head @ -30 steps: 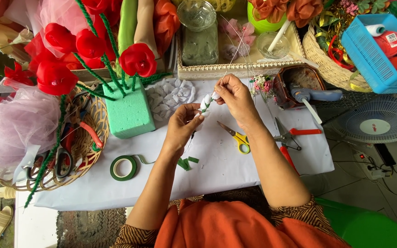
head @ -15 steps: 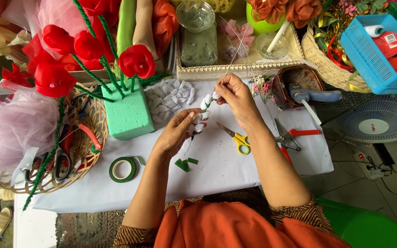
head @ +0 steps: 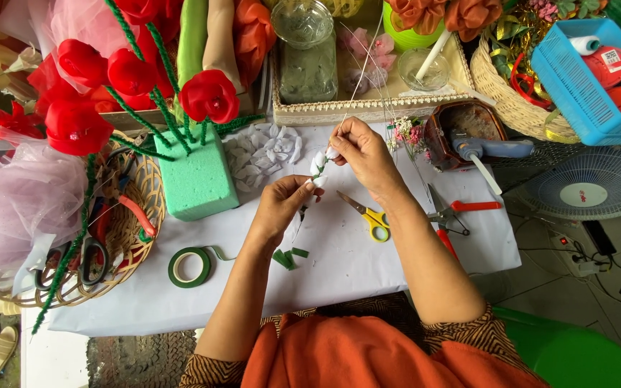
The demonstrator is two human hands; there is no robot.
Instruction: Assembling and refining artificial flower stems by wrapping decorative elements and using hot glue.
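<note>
Both my hands work over a table with a white cloth [head: 339, 266]. My right hand [head: 361, 154] pinches the top of a thin wire stem with small white petals [head: 318, 164] on it. My left hand [head: 285, 201] holds the lower part of the same stem, fingers closed around it. A pile of loose white petals [head: 264, 147] lies just behind my left hand. Yellow-handled scissors [head: 368, 214] lie below my right hand. A roll of green floral tape [head: 190, 267] and short green tape scraps [head: 287, 257] lie near my left forearm.
A green foam block [head: 195, 179] holds red fabric roses on green stems [head: 210, 97]. A wicker basket [head: 127, 248] with pliers sits left. A tray with a glass jar [head: 303, 47] stands behind. A glue gun [head: 486, 149], red pliers [head: 461, 210], blue basket [head: 583, 72] and fan [head: 587, 190] are right.
My left hand has slid a little down and back along the stem. The right hand stays pinched at the top of the white petals.
</note>
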